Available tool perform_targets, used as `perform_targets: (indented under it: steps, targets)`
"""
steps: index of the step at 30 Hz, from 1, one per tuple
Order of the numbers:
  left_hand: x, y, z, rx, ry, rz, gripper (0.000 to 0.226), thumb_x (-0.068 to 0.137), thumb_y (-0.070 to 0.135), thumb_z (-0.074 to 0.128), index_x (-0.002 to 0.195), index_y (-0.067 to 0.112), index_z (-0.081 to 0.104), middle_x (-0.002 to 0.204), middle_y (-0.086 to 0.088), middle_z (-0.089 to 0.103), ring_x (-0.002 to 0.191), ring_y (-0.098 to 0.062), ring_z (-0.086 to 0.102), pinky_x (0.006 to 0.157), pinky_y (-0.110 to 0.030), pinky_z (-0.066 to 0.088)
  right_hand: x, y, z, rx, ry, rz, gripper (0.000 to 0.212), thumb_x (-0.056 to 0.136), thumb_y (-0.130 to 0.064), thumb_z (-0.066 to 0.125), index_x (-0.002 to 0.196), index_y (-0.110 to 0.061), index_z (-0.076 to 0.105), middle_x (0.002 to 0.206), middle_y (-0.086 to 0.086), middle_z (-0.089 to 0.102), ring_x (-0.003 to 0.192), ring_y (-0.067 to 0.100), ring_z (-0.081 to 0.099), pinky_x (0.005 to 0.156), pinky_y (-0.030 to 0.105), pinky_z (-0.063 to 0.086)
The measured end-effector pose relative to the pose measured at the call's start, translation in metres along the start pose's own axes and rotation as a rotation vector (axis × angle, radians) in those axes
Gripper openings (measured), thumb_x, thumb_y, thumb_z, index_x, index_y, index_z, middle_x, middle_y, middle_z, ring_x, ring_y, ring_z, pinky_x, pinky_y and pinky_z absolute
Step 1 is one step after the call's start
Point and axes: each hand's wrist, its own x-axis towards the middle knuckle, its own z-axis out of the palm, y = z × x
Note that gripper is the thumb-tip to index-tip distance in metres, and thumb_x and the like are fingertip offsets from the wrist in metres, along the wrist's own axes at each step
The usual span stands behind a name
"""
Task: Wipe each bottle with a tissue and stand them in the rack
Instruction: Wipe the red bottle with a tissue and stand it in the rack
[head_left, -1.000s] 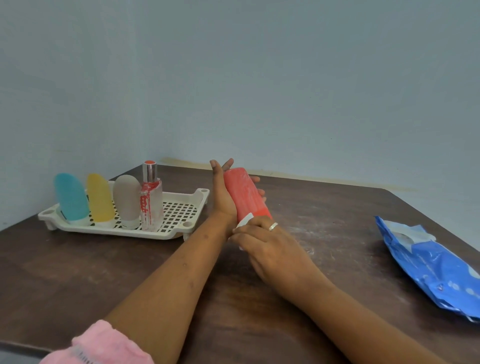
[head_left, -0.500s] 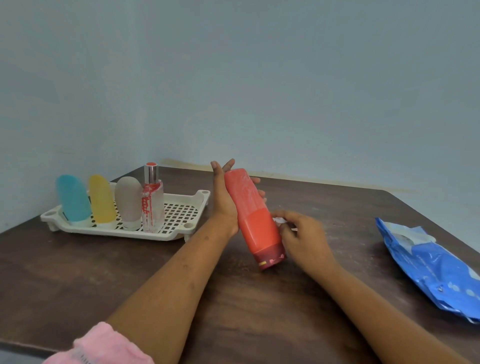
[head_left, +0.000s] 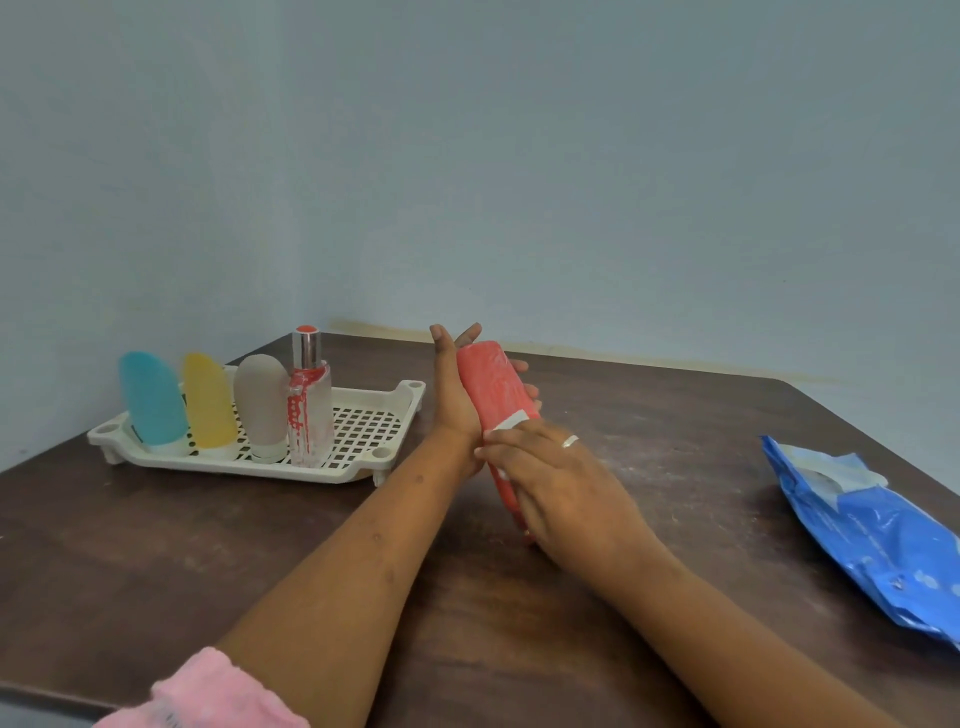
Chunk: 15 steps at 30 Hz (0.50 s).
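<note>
Pink sleeve (head_left: 208, 691) nearest; my right hand (head_left: 566, 493), half a second earlier drawn off beside the cap, had returned, fingers wrapped round the lower red bottle (head_left: 496, 384), pressing the tissue (head_left: 511, 420) to it; my left hand (head_left: 454, 395) clasped the upper body, fingers curled round its far side; the bottle leaned, still outside the rack (head_left: 374, 415); wiping, I judged, was resuming. Dark wooden table (head_left: 156, 545), dusty; blue packet (head_left: 872, 535) to the right; farther left the rack held the blue bottle (head_left: 153, 397), yellow bottle (head_left: 209, 402), grey bottle (head_left: 261, 402) and clear spray bottle (head_left: 310, 410) upright; pale wall (head_left: 571, 182) behind.
</note>
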Motion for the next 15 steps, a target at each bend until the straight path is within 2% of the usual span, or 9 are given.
perform_targets:
  steps: [3, 5, 7, 9, 12, 15]
  targets:
    - [0.0, 0.001, 0.0, 0.009, 0.001, -0.007, 0.082, 0.075, 0.078, 0.032, 0.133, 0.022, 0.048, 0.081, -0.017, 0.067, 0.062, -0.032, 0.063, 0.067, -0.042, 0.054, 0.0, -0.005, 0.0, 0.026, -0.037, -0.115, 0.033, 0.084, -0.009, 0.048, 0.11, -0.017, 0.067, 0.115, -0.002, 0.065, 0.111, 0.013, 0.053, 0.102, 0.022, 0.034]
    - [0.0, 0.001, 0.0, 0.005, -0.012, -0.013, 0.088, 0.068, 0.079, 0.036, 0.134, 0.022, 0.047, 0.08, -0.016, 0.067, 0.062, -0.032, 0.063, 0.067, -0.042, 0.053, 0.0, -0.005, -0.001, 0.0, -0.037, -0.159, 0.035, 0.084, -0.01, 0.044, 0.108, -0.017, 0.069, 0.113, -0.003, 0.067, 0.11, 0.012, 0.054, 0.102, 0.023, 0.032]
    - [0.001, 0.001, 0.0, -0.012, -0.012, -0.01, 0.089, 0.068, 0.079, 0.037, 0.134, 0.021, 0.047, 0.08, -0.016, 0.067, 0.063, -0.033, 0.062, 0.068, -0.042, 0.053, 0.0, -0.004, -0.002, -0.028, -0.036, -0.144, 0.034, 0.083, -0.013, 0.046, 0.107, -0.021, 0.069, 0.113, -0.008, 0.066, 0.11, 0.01, 0.053, 0.1, 0.026, 0.037]
    - [0.001, 0.0, 0.0, -0.023, -0.001, -0.003, 0.084, 0.074, 0.079, 0.034, 0.132, 0.02, 0.047, 0.08, -0.017, 0.066, 0.062, -0.033, 0.062, 0.067, -0.042, 0.054, 0.001, 0.0, -0.002, -0.03, -0.036, -0.109, 0.033, 0.083, -0.015, 0.048, 0.107, -0.024, 0.068, 0.113, -0.01, 0.066, 0.111, 0.009, 0.054, 0.098, 0.029, 0.041]
    - [0.0, 0.0, 0.0, -0.009, 0.006, 0.012, 0.071, 0.086, 0.075, 0.026, 0.126, 0.022, 0.051, 0.078, -0.016, 0.065, 0.062, -0.032, 0.063, 0.066, -0.042, 0.055, 0.003, 0.008, -0.005, 0.018, -0.015, -0.01, 0.038, 0.083, -0.021, 0.04, 0.11, -0.021, 0.067, 0.116, -0.005, 0.066, 0.111, 0.013, 0.057, 0.096, 0.03, 0.043]
    - [-0.003, -0.001, 0.001, 0.019, 0.014, 0.008, 0.071, 0.085, 0.075, 0.027, 0.126, 0.022, 0.052, 0.078, -0.014, 0.066, 0.064, -0.029, 0.065, 0.067, -0.041, 0.055, 0.002, 0.015, -0.006, 0.173, 0.03, 0.161, 0.044, 0.087, -0.024, 0.035, 0.12, -0.016, 0.063, 0.125, 0.001, 0.062, 0.118, 0.016, 0.054, 0.103, 0.023, 0.034]
